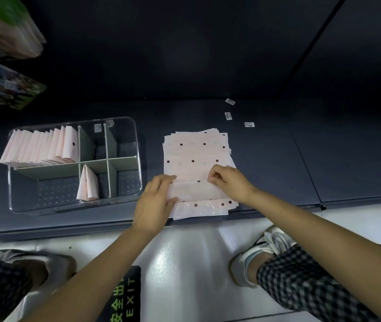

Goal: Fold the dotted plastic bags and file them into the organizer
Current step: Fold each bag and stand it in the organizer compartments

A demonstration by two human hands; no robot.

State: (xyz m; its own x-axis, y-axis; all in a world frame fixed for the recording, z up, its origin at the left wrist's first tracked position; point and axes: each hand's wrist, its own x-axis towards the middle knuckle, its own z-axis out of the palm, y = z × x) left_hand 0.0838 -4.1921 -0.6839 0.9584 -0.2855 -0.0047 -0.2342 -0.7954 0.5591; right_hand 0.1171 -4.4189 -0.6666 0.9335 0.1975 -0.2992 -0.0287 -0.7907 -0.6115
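Dotted plastic bags (196, 156) lie stacked flat at frame centre on the dark shelf (277, 159). Clear organizer (136, 126), centre left, holds folded bags (43, 145) in its upper-left compartment. Left hand (154, 205) lies flat, fingers straight, pressing the top bag's left edge. Right hand (229, 182) pinches its folded edge, apparently between thumb and fingertips. Film is likely thin, light, limp and slippery; grip at edges, crease firmly.
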